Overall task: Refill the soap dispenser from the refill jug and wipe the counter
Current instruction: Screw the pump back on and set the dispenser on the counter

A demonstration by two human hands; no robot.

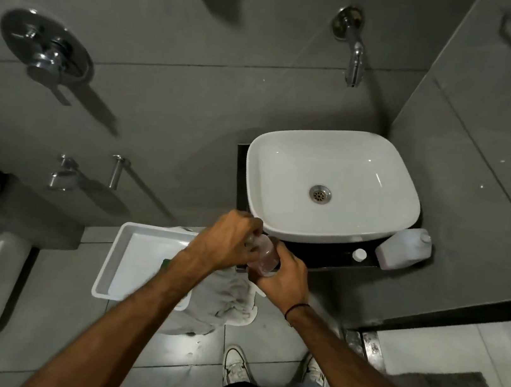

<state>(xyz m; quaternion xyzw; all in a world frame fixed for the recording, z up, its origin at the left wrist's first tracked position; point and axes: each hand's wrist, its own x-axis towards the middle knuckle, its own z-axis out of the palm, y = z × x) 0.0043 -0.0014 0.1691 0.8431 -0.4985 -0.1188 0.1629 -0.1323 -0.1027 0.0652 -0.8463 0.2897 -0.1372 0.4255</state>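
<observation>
Both hands meet on a clear soap dispenser bottle (264, 254) held in front of the white basin (331, 185), above the near edge of the dark counter (330, 259). The right hand (281, 276) wraps around the bottle's body, while the left hand (227, 242) closes over its top. The white refill jug (403, 248) stands at the counter's right end, its loose white cap (359, 254) just beside it. A white tray (125, 260) and crumpled cloth (228, 298) sit below the hands

My dark counter (334, 258) carries the white basin (331, 185). At its right end lies the white refill jug (403, 250); just left, the loose white cap (359, 254).
</observation>
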